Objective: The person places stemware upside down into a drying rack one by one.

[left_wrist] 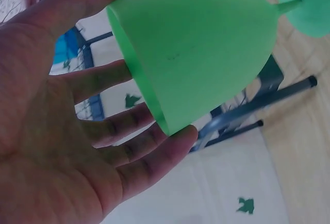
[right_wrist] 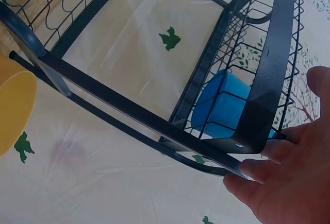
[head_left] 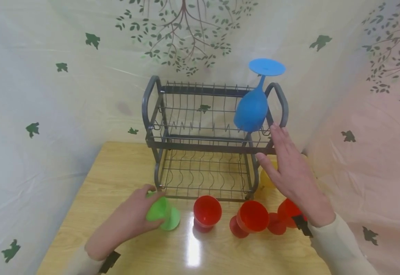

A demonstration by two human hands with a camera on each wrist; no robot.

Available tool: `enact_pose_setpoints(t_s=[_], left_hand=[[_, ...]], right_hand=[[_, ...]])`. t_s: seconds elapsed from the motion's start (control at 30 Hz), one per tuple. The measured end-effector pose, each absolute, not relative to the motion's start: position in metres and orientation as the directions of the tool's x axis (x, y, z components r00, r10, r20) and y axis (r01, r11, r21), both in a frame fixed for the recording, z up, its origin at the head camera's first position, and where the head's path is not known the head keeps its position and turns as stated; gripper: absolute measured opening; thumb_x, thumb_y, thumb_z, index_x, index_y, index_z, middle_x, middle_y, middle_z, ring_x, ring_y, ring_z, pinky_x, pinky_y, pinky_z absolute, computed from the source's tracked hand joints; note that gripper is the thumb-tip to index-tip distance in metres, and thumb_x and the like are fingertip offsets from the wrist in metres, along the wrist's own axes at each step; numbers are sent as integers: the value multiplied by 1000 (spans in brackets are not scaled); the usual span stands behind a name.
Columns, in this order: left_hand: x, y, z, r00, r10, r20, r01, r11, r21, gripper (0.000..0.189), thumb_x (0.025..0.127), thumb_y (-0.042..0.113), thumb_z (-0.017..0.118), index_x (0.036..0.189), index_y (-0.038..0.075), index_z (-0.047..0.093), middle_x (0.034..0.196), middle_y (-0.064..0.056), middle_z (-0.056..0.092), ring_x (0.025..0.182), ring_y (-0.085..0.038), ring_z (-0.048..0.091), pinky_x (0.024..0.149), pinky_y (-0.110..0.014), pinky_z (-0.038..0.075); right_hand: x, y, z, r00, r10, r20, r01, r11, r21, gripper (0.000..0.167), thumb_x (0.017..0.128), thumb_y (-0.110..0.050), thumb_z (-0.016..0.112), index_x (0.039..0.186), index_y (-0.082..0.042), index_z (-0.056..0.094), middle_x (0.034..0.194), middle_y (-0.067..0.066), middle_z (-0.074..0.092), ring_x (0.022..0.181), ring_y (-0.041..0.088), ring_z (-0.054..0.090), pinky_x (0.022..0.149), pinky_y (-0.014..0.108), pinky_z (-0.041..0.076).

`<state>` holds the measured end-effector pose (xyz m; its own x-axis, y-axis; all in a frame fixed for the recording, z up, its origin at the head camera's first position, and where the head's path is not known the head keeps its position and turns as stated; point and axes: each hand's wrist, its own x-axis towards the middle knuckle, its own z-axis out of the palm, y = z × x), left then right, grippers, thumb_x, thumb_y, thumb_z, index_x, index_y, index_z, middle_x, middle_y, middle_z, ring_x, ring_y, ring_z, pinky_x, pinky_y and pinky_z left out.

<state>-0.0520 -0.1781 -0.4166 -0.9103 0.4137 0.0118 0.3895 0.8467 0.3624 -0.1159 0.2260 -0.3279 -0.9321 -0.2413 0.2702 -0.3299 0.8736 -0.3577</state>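
My left hand (head_left: 131, 214) holds a green plastic goblet (left_wrist: 201, 54) across its rim, thumb on one side and fingers on the other. The goblet's round foot (head_left: 171, 219) faces right, at the table. My right hand (head_left: 293, 172) is stretched out by the right end of a black two-tier dish rack (head_left: 203, 146). Its fingertips lie at the upper tier's corner; whether they press on the frame I cannot tell. Just above them, a blue goblet (head_left: 253, 109) stands upside down and tilted in the upper tier, its foot up.
Along the rack's front on the wooden table (head_left: 117, 168) are a red goblet (head_left: 207, 212), a second red goblet (head_left: 253, 217) and a third red goblet (head_left: 287, 208), partly behind my right wrist. A yellow cup (right_wrist: 15, 103) stands beside the rack's right side. Printed cloth (head_left: 48, 114) hangs around the table.
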Motion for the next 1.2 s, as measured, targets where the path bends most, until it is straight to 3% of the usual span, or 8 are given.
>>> enact_pose_setpoints(t_s=[0.2, 0.37, 0.53, 0.73, 0.9, 1.2], left_hand=[[-46, -196, -398, -921, 386, 47, 370, 834, 408, 69, 77, 35, 90, 138, 17, 65, 124, -18, 57, 100, -28, 62, 79, -45, 61], [-39, -208, -382, -930, 362, 66, 352, 820, 452, 70, 78, 39, 89, 139, 17, 64, 127, -16, 56, 96, -24, 63, 76, -43, 60], [-31, -219, -368, -941, 327, 87, 327, 812, 483, 70, 78, 43, 89, 140, 20, 62, 130, -12, 55, 97, -24, 64, 76, -46, 59], [-27, -230, -360, -940, 313, 135, 337, 793, 508, 70, 80, 41, 89, 141, 19, 60, 130, -8, 55, 100, -22, 62, 77, -43, 59], [-24, -240, -355, -947, 274, 170, 320, 750, 579, 70, 82, 32, 89, 144, 19, 58, 130, -7, 55, 104, -26, 65, 77, -43, 62], [-20, -246, -355, -955, 227, 192, 292, 593, 750, 65, 89, 13, 82, 148, 22, 55, 133, 2, 56, 115, -3, 54, 82, -29, 62]], right_hand=[[-115, 227, -329, -934, -236, 270, -326, 873, -364, 85, 105, -46, 55, 168, -18, 5, 173, 9, 10, 159, 36, 6, 117, 71, 23], [-114, 228, -329, -933, -233, 273, -329, 861, -388, 84, 105, -45, 54, 168, -17, 6, 174, 9, 9, 158, 37, 6, 119, 70, 20], [-107, 231, -330, -927, -214, 309, -339, 832, -439, 80, 106, -42, 54, 168, -18, 9, 174, 4, 6, 159, 37, 7, 122, 68, 15], [-92, 236, -332, -915, -168, 366, -352, 775, -525, 78, 105, -34, 58, 168, -21, 13, 173, 7, 12, 158, 35, 11, 124, 64, 14], [-76, 238, -336, -900, -94, 426, -348, 743, -571, 78, 104, -32, 60, 167, -26, 14, 173, 5, 15, 158, 33, 13, 127, 57, 13], [-49, 241, -345, -898, 67, 436, -276, 686, -674, 73, 105, -24, 57, 166, -34, 17, 172, -4, 19, 157, 19, 18, 129, 42, 12]])
